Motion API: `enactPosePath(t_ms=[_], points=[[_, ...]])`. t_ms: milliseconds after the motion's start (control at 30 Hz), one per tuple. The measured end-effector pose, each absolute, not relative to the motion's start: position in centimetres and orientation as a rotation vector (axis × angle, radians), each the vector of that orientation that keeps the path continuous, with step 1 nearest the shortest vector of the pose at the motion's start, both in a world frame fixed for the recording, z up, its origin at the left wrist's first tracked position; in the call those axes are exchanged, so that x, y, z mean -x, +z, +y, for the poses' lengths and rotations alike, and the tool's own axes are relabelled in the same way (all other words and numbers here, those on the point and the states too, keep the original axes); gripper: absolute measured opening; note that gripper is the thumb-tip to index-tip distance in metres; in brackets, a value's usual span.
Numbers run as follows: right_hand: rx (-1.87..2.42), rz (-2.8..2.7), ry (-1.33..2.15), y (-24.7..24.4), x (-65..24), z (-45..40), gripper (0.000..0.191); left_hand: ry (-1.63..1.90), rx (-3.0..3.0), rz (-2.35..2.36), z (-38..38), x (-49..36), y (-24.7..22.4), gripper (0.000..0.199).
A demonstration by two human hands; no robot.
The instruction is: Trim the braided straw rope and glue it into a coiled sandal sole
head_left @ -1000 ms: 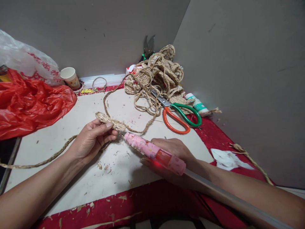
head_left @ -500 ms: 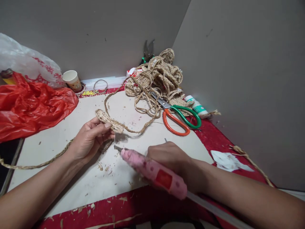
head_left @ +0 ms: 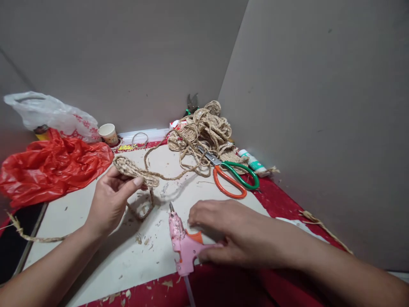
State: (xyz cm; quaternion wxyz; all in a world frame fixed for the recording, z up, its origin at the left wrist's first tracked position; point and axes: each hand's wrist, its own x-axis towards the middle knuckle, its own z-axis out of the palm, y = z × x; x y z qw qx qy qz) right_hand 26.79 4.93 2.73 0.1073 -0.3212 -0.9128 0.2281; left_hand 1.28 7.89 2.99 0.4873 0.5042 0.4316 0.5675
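Note:
My left hand (head_left: 110,196) pinches a flat, oval coil of braided straw rope (head_left: 132,169) between thumb and fingers, above the white board. One rope strand runs from the coil toward the pile at the back. A pink glue gun (head_left: 183,245) with an orange trigger lies on its side at the board's front, nozzle pointing away from me and a clear glue stick at its rear. My right hand (head_left: 220,230) is around the gun's handle, the thumb close against it. Its fingers are stretched out and apart from the trigger.
A heap of braided rope (head_left: 207,132) sits at the back, with scissors (head_left: 228,170) with orange and green handles before it. At left are a red plastic bag (head_left: 64,164), a white bag (head_left: 57,115) and a paper cup (head_left: 108,134). Grey walls (head_left: 303,106) rise behind and at right.
The glue gun has turned from pointing left to pointing away, and is now down on the board. My right fingers have loosened from it. The left hand with the coil has shifted left.

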Motion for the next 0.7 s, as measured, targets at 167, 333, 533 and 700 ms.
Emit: enactPosePath(t_ms=[167,333,533,700], points=[[0.836,-2.153,0.316,3.8,-25.0,6.9,0.021,1.377,-1.323,1.009,7.0,-0.9,3.1,0.024],[0.703,-2.159,0.236,2.4,-22.4,9.3,0.016,1.390,-1.346,0.950,6.9,-0.9,2.9,0.020],[0.709,-2.122,0.222,1.6,-21.7,9.2,0.015,1.440,-1.352,0.952,7.0,-1.0,2.7,0.019],[0.795,-2.154,0.059,1.4,-21.5,8.6,0.019,1.463,-1.376,0.991,6.8,-1.4,2.3,0.019]])
